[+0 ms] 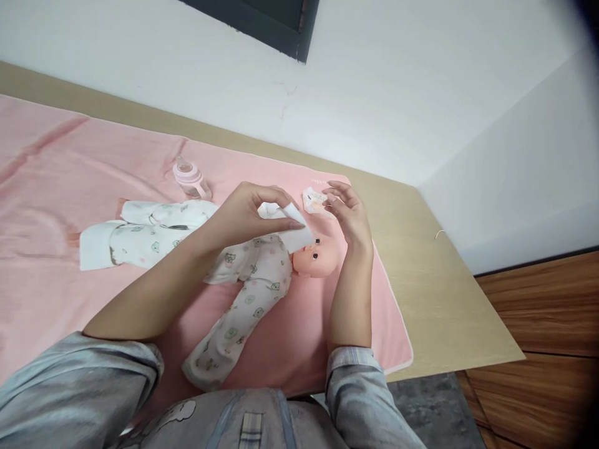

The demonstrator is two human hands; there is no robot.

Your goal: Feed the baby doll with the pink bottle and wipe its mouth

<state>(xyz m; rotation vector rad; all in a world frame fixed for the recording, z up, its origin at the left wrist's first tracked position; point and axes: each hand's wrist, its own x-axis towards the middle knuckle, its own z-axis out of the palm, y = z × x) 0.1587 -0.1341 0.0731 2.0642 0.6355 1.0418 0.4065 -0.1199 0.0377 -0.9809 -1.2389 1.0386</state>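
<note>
In the head view my left hand pinches a folded white wipe between thumb and fingers. The wipe hangs over the neck and chin area of a baby doll, covering part of its face. My right hand is raised above the doll's head with fingers curved and apart; I see nothing held in it. Just beyond its fingertips is a small white packet, partly hidden by them. The doll lies on its back in patterned white clothes, one sleeve stretched toward me.
A pink baby bottle lies beyond the doll's legs. Underneath is a pink blanket with a pale edge, spread on a wooden table. A white wall rises behind the table, and wood-grain panels stand at the right.
</note>
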